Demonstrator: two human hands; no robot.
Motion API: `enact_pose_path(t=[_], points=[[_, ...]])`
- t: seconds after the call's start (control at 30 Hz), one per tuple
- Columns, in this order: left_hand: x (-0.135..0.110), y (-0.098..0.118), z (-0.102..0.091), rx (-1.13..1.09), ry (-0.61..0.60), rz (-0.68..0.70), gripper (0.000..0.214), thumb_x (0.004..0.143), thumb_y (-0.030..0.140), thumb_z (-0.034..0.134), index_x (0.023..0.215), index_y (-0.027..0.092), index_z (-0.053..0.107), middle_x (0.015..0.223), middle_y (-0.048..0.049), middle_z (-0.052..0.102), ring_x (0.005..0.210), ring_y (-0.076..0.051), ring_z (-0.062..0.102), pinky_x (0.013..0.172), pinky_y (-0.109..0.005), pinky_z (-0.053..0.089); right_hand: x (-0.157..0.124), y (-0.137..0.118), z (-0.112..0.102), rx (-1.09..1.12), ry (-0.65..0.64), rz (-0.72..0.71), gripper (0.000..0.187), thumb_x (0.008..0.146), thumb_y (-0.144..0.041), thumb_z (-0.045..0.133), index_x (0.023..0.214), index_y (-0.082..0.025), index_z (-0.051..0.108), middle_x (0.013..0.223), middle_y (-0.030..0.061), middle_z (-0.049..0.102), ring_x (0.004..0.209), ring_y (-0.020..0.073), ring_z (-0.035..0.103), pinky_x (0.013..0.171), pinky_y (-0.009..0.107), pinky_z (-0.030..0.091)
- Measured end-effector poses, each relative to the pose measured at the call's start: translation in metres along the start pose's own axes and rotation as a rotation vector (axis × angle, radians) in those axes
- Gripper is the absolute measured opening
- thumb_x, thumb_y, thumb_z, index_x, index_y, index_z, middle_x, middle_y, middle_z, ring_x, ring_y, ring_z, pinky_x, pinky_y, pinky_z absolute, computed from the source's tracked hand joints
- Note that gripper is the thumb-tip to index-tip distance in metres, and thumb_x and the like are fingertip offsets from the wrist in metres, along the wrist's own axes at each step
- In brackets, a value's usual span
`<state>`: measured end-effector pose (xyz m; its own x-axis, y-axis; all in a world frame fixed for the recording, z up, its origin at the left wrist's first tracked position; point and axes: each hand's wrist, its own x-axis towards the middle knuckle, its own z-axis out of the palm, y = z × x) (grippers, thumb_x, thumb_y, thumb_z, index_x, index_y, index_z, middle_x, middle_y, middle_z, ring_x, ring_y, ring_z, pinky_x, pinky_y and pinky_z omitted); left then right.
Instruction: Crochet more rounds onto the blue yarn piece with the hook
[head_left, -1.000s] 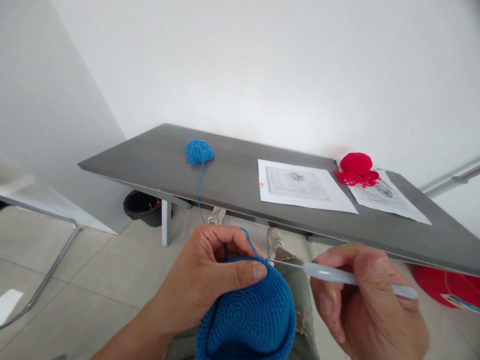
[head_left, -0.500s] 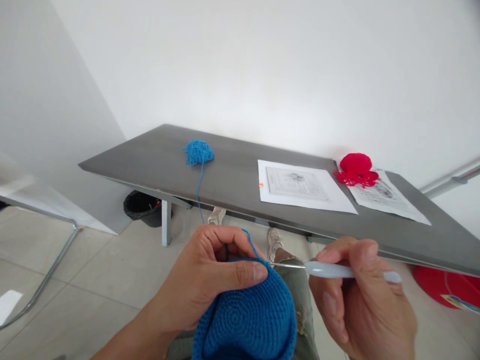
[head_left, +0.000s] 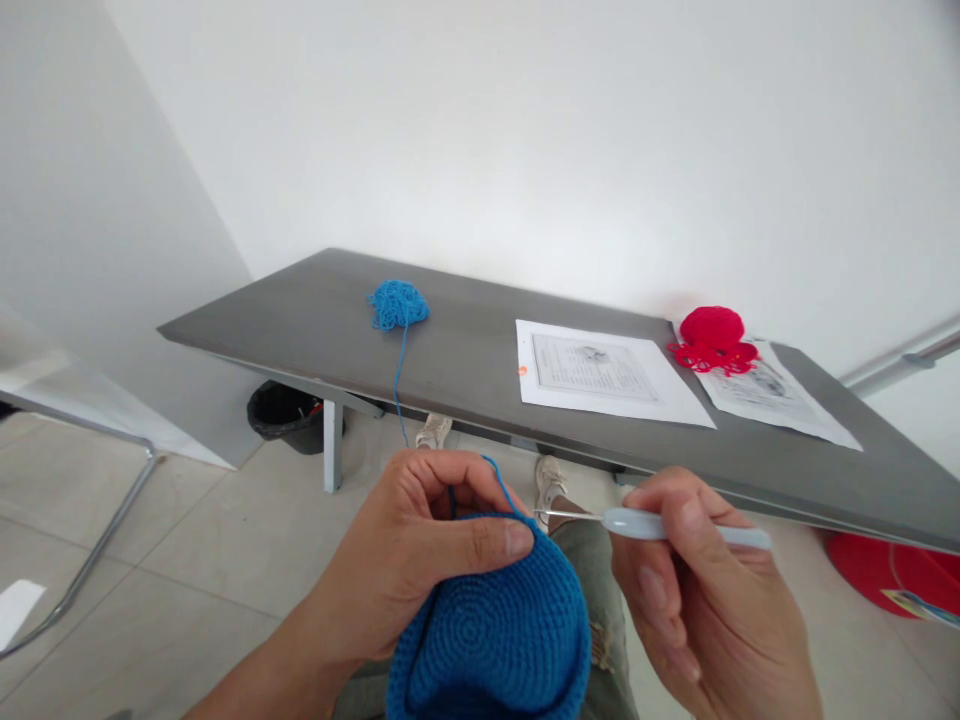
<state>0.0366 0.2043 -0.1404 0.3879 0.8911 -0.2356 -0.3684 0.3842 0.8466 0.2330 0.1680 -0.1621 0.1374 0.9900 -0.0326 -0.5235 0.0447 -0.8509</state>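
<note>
Nearest the camera, the left hand (head_left: 409, 560) has its grip clenched on the blue crocheted piece (head_left: 491, 630), thumb pressed flat across its upper edge and fingers curled behind, with a strand of blue yarn (head_left: 495, 478) looping over the forefinger. The right hand (head_left: 705, 600) grips the pale crochet hook (head_left: 660, 525) by its handle, pinched between thumb and fingers; the metal tip points left and meets the edge of the piece just beside the left thumb. The strand runs up to a loose blue yarn pile (head_left: 397, 302) on the grey surface (head_left: 465, 350). Farther right lie two printed sheets (head_left: 600, 372), their writing too small to read, and a red crocheted item (head_left: 712, 338) resting on the far sheet.
</note>
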Motion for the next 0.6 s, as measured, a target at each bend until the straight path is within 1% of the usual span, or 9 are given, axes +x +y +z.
enact_pose_path(t=[0.07,0.17,0.27,0.3,0.43,0.47,0.53,0.6], points=[[0.001,0.000,0.001,0.006,0.017,0.011,0.025,0.058,0.025,0.103,0.063,0.016,0.081,0.059,0.0003,0.073,0.052,-0.007,0.059,0.050,-0.015,0.046,-0.004,-0.005,0.002,-0.062,0.017,-0.004,0.026,0.082,-0.043,0.091,0.082,-0.022,0.077,0.044,-0.0046,0.062,0.027,0.0028,0.044,0.028,0.006,0.031],[0.001,0.000,0.002,-0.001,0.028,0.032,0.024,0.059,0.022,0.103,0.063,0.017,0.080,0.061,0.0005,0.075,0.053,-0.008,0.060,0.051,-0.016,0.047,-0.011,-0.008,0.004,-0.155,0.004,-0.073,0.023,0.080,-0.042,0.093,0.081,-0.023,0.079,0.043,-0.0033,0.064,0.028,0.0046,0.050,0.029,0.007,0.033],[0.000,-0.001,0.002,-0.004,0.025,0.045,0.024,0.060,0.022,0.102,0.063,0.017,0.079,0.064,-0.0005,0.077,0.054,-0.008,0.061,0.051,-0.016,0.048,-0.015,-0.008,0.006,-0.234,0.093,-0.128,0.024,0.077,-0.043,0.094,0.082,-0.023,0.081,0.044,-0.0034,0.064,0.030,0.0040,0.052,0.033,0.007,0.038],[0.000,-0.001,0.002,-0.001,0.029,0.044,0.024,0.061,0.022,0.102,0.063,0.017,0.079,0.064,-0.0006,0.077,0.054,-0.008,0.061,0.051,-0.016,0.048,-0.016,-0.007,0.006,-0.262,0.103,-0.156,0.023,0.078,-0.042,0.094,0.082,-0.024,0.081,0.045,-0.0033,0.065,0.031,0.0040,0.052,0.033,0.008,0.039],[0.000,-0.002,0.001,0.014,0.058,0.040,0.024,0.060,0.023,0.102,0.064,0.017,0.079,0.060,-0.0002,0.073,0.053,-0.009,0.059,0.049,-0.016,0.047,-0.015,-0.008,0.000,-0.353,-0.003,-0.373,0.011,0.088,-0.036,0.086,0.089,-0.025,0.083,0.046,-0.0032,0.065,0.030,0.0069,0.053,0.031,0.011,0.041],[0.000,-0.002,0.001,0.012,0.065,0.042,0.025,0.059,0.023,0.103,0.063,0.016,0.079,0.061,-0.0004,0.074,0.053,-0.009,0.060,0.049,-0.016,0.047,-0.015,-0.009,-0.002,-0.364,-0.012,-0.413,0.009,0.090,-0.034,0.084,0.091,-0.026,0.083,0.046,-0.0032,0.065,0.030,0.0075,0.053,0.031,0.012,0.041],[0.000,-0.002,0.001,0.002,0.078,0.040,0.026,0.058,0.022,0.103,0.062,0.016,0.078,0.063,-0.0013,0.075,0.053,-0.009,0.061,0.050,-0.016,0.048,-0.016,-0.009,-0.003,-0.378,-0.004,-0.455,0.008,0.091,-0.034,0.084,0.093,-0.026,0.083,0.046,-0.0030,0.065,0.032,0.0082,0.054,0.031,0.012,0.042],[0.000,-0.002,0.002,-0.001,0.087,0.030,0.026,0.056,0.020,0.103,0.062,0.016,0.078,0.063,-0.0016,0.076,0.053,-0.009,0.061,0.049,-0.017,0.048,-0.019,-0.008,0.000,-0.391,0.037,-0.443,0.010,0.087,-0.036,0.087,0.090,-0.027,0.083,0.048,-0.0028,0.066,0.034,0.0085,0.055,0.031,0.013,0.043]])
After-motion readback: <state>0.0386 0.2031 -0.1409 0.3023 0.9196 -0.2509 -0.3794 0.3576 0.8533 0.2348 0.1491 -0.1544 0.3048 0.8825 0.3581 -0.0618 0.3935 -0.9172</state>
